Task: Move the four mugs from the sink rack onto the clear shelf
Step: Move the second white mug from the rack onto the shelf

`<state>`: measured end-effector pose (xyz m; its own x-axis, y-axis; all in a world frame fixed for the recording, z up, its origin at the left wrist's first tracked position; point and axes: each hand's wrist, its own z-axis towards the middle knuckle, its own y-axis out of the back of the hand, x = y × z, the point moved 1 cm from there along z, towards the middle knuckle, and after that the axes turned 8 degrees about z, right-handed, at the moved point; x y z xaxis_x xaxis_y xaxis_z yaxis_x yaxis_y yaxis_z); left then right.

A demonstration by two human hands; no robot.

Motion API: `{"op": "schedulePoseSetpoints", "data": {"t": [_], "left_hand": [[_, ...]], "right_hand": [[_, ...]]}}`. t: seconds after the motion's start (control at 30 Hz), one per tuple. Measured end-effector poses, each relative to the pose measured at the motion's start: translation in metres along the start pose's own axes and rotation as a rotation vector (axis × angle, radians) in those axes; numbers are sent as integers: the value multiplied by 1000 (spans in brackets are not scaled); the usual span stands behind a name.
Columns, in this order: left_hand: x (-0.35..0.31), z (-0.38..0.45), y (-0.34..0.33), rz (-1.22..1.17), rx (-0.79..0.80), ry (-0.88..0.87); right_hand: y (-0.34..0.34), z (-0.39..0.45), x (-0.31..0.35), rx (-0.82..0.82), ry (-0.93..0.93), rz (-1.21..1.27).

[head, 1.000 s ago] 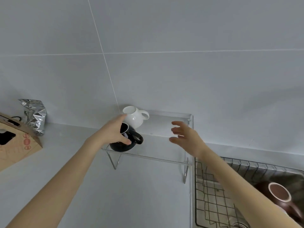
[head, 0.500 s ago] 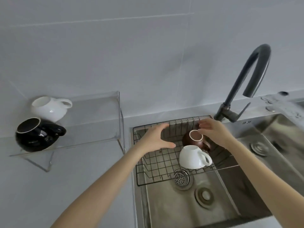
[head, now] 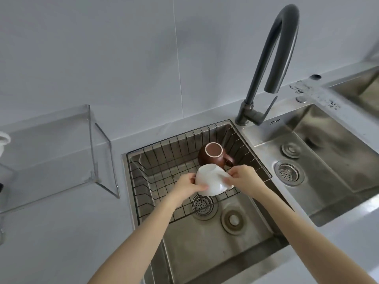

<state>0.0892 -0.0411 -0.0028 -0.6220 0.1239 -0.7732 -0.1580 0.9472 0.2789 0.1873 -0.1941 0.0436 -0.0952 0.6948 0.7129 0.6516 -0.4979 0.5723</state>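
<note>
A white mug [head: 211,179] lies on its side in the black wire sink rack [head: 164,152]. My left hand [head: 187,187] grips its left side and my right hand [head: 243,179] grips its right side at the handle. Just behind it a brown mug [head: 212,156] lies tilted in the rack, touched by neither hand. The clear shelf [head: 61,144] stands on the counter to the left. At the left frame edge a sliver of a white mug [head: 3,143] shows on the shelf; the rest of it is cut off.
A tall dark faucet [head: 272,58] arches over the divider behind the rack. A second steel basin [head: 328,152] lies to the right, with drain strainers [head: 202,204] in the sink floors. White counter [head: 61,232] stretches in front of the shelf.
Both hands left the shelf, where the black mug was set down, and reached into the rack. They have now closed on the white mug; my view has swung right over the sink.
</note>
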Motion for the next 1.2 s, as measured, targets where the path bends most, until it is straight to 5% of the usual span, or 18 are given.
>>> {"op": "schedulePoseSetpoints", "data": {"t": [0.23,0.7,1.2], "left_hand": [[-13,-17,29,-56,-104,-11],[-79,-165,232,-94,-775,-444],[-4,-151,306,-53,-922,-187]], "right_hand": [[1,-4,34,26,142,-15],[-37,-19,272,20,791,226],[-148,38,321,281,673,225]]}}
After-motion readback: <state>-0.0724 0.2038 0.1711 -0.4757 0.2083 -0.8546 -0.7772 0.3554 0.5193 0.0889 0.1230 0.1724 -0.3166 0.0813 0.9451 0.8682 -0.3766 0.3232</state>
